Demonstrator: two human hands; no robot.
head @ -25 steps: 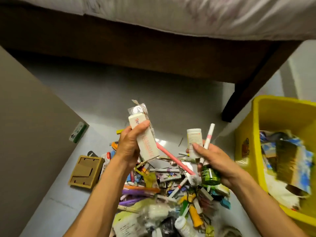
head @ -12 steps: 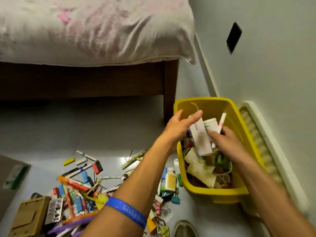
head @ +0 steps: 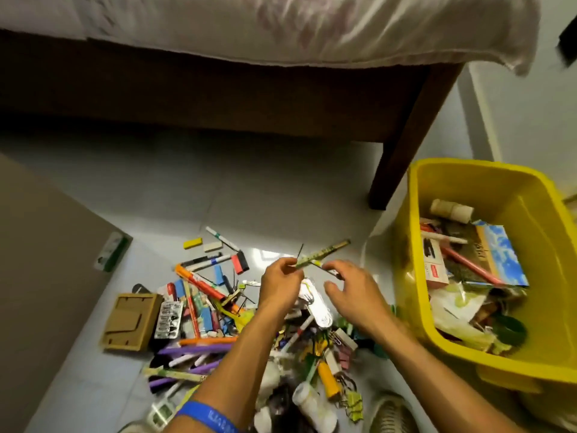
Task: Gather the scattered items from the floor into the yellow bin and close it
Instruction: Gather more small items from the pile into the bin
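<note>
Both hands work above the floor pile (head: 218, 323): left hand (head: 279, 289) pinches one patterned stick (head: 321, 254); right hand (head: 352, 292) hovers, fingers loosely spread. One yellow bin (head: 415, 245), cut off rightward.

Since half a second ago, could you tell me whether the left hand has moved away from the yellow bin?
Yes. The left hand was over the yellow bin then; now it is out over the floor pile, left of the bin's rim, pinching a thin green stick.

Open yellow bin (head: 530, 364), part-filled, stands right of the scattered items (head: 203, 307) heaped on the floor.
</note>
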